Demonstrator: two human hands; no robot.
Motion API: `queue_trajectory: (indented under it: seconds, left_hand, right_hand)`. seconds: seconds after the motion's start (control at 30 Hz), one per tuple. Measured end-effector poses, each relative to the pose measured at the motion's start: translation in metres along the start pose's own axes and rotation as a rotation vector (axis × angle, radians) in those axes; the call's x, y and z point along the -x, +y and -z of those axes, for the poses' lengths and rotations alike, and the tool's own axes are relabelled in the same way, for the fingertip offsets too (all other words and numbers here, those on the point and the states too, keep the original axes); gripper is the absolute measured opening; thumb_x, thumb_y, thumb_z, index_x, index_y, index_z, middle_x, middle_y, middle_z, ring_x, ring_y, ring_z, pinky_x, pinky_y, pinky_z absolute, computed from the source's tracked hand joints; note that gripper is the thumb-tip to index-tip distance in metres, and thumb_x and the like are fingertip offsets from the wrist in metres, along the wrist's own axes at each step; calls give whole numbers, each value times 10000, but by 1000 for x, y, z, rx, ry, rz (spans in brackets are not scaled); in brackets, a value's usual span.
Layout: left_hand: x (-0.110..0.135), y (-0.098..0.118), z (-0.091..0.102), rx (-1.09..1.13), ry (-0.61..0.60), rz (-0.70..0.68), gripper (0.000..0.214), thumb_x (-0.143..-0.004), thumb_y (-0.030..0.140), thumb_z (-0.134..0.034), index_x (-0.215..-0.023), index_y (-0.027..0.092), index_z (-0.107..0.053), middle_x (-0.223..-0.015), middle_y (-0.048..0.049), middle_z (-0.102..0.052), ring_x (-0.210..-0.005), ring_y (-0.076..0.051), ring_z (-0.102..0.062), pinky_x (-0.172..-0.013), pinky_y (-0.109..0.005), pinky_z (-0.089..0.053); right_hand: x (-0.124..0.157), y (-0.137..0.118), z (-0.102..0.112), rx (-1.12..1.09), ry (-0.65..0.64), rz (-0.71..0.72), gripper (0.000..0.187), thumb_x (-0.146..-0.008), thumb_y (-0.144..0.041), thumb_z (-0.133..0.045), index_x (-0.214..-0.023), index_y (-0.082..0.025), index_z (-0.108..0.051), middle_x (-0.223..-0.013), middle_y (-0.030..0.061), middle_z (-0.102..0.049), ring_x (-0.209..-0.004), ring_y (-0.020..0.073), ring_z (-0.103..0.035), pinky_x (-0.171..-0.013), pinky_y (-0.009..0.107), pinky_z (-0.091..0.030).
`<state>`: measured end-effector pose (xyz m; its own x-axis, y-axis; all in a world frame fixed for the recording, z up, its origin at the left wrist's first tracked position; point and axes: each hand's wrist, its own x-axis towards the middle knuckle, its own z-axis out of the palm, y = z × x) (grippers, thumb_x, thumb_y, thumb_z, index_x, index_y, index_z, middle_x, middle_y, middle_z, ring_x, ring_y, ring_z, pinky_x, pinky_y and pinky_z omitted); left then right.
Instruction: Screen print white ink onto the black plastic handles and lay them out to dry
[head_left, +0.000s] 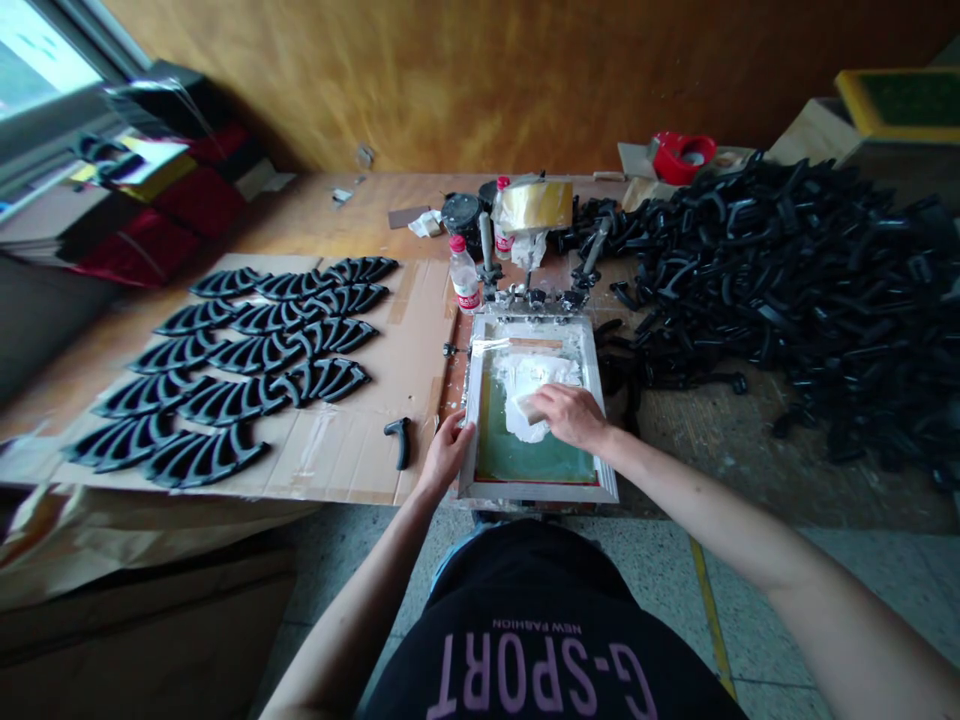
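The left hand (448,453) curls around the left edge of a silkscreen frame (538,490), while the right hand (570,416) closes over a small pale scraper (531,409) in white ink (536,385) on the green mesh. The clamped frame lies on the desk (337,210), just beside rows of black curved pieces (232,402).

**Workshop corner by a window**

Amber-mottled wall (480,80) runs behind the bench, darker toward the right; window (45,60) at upper left, bright with daylight, dark frame; room otherwise dim; long wooden workbench (330,205) stands against the wall; speckled terrazzo floor (780,590) below, crossed by a painted yellow line (712,620); brown cardboard carton (142,640) at lower left, beside the bench.
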<state>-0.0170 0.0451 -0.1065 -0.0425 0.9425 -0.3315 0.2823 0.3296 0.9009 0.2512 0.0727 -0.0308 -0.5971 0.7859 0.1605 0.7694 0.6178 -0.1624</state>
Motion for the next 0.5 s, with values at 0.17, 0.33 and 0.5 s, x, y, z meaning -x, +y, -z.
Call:
queue_trajectory:
  seconds: [0.17,0.33,0.5]
  left_hand:
    - [3,8,-1,20,-8,32,619,-805,536,-592,-1284,146,-561,-814,-39,-671,-694,-164,-603,-595,-245,-435]
    - [17,42,13,81,-57,12,713,-789,552,-632,-1377,176,-486,-772,-14,-668,-633,-142,-586,-554,-226,-428]
    - [30,110,29,279,-18,-57,631,-869,688,-406,-1190,189,-620,-716,-8,-651,-508,-106,-530,-465,-216,-413]
  right_hand:
    - [9,-10,-6,-81,-43,35,169,-859,-123,-564,-949,-209,-679,-906,26,-687,-786,158,-618,-649,249,-421]
    - [-51,17,29,-150,119,-212,430,-832,-289,-689,-1252,-309,-596,-1104,7,-689,-901,183,-640,-747,278,-485]
    - [-53,89,60,-156,390,-512,393,-868,-303,-632,-1243,-189,-625,-977,68,-708,-795,181,-638,-725,282,-500]
